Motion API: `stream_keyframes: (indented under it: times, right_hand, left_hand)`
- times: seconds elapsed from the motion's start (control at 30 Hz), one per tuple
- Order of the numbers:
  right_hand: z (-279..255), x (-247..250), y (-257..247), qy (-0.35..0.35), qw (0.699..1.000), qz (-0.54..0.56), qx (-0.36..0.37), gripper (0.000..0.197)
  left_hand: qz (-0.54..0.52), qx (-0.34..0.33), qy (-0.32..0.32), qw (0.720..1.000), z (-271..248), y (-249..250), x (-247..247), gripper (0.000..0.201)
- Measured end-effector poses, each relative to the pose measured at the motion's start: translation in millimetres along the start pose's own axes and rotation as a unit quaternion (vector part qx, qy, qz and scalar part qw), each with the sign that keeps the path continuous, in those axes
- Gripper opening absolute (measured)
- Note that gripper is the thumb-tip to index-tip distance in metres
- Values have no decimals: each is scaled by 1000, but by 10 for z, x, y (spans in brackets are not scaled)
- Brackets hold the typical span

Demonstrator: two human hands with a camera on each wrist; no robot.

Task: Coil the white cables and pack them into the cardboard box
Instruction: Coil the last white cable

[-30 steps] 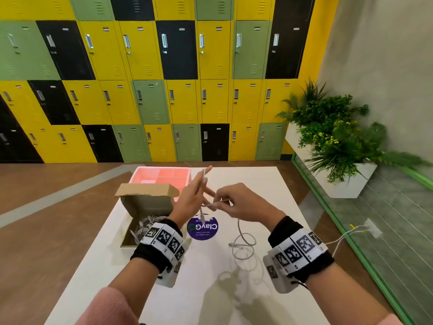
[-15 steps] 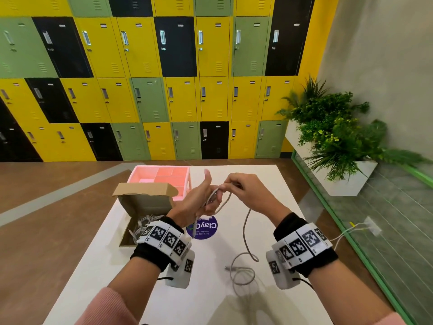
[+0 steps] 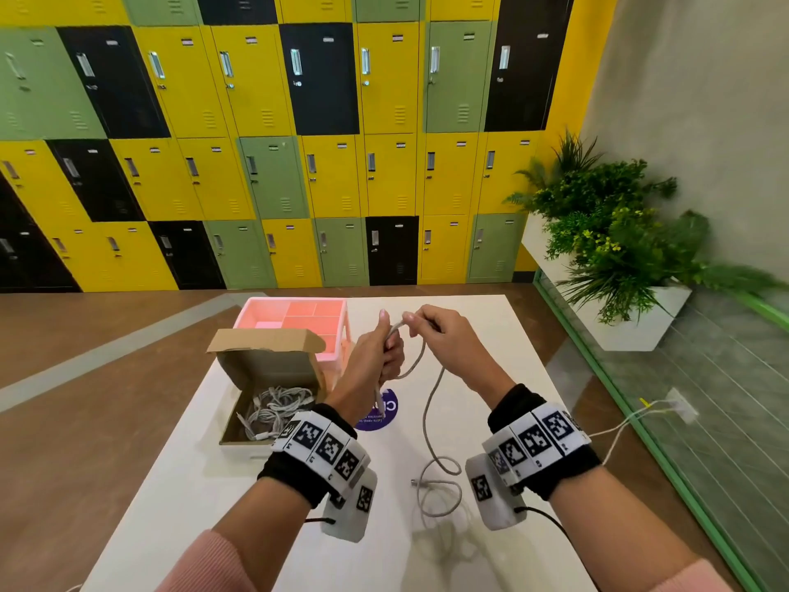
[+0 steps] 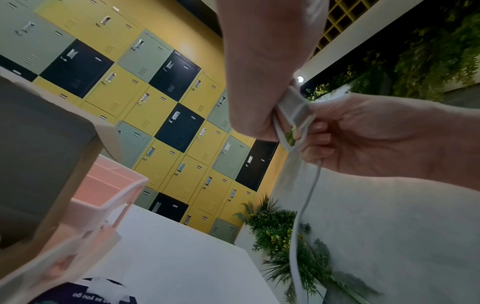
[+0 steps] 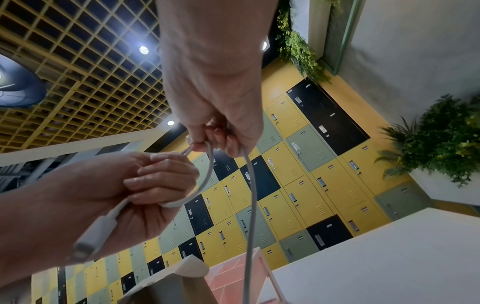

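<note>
Both hands are raised over the white table [image 3: 491, 335], working one white cable [image 3: 427, 403]. My left hand [image 3: 384, 348] grips a loop of it in a fist, with the plug end [image 5: 88, 240] sticking out below the palm. My right hand [image 3: 431, 331] pinches the cable [image 5: 249, 185] just beside the left thumb. The rest of the cable hangs down and ends in loose loops on the table [image 3: 439, 484]. To the left stands the open cardboard box [image 3: 264, 365] holding several coiled white cables [image 3: 277, 408].
A pink compartment tray [image 3: 299, 318] stands behind the box. A round purple sticker [image 3: 380, 414] lies on the table under my left hand. Lockers line the far wall; a planter [image 3: 632, 318] stands at the right, beyond the table edge.
Both hands have risen and drawn together. The left hand went from spread fingers to a fist round the cable loop. More cable has lifted off the table, leaving a smaller loose pile.
</note>
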State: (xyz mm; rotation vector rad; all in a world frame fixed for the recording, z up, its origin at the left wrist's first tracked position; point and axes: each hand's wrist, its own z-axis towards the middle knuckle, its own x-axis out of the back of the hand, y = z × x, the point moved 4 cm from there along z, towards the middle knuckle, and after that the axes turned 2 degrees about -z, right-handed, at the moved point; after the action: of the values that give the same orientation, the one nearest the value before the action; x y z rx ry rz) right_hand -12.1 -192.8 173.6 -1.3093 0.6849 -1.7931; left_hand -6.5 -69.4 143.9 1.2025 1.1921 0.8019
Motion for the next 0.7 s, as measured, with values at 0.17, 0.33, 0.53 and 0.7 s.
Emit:
stream_keyframes:
  times: [0.17,0.33,0.53,0.7]
  right_hand:
    - [-7,-55,-20,-7,996,60,-60,35]
    - [-18,-125,-45,-8,990,106,-91,36]
    - [-58,-135,6,-11,986,138,-91,34]
    - [-41,-110,69,1,990,120,-70,28]
  left_hand:
    - [-23,-28,58,998,-18,50,-20,46]
    - [-21,-49,123,991,-41,58,-2,47]
    - [-83,-18,88,992,-31,39,45,48]
    - [-142,-14,11,990,-17,118,31,44]
